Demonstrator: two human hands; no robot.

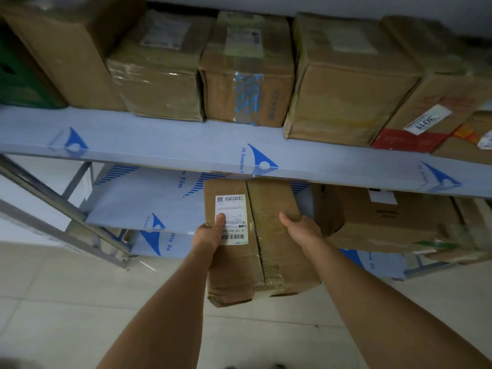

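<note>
Below the upper shelf (186, 145), you hold the cardboard box (266, 235) in front of the lower shelf (138, 203). Left hand (210, 233) grips its left edge, thumb on the label (231, 219); right hand (300, 230) grips the right side. Another box (386, 222) sits just beside it.

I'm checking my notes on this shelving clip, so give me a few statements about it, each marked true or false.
1. The left hand and the right hand both grip the cardboard box. True.
2. The left hand's thumb lies on the white label. True.
3. The upper shelf holds nothing. False: a row of boxes stands on it.
4. The cardboard box sits on the floor. False: the hands hold it above the floor, at the lower shelf.
</note>
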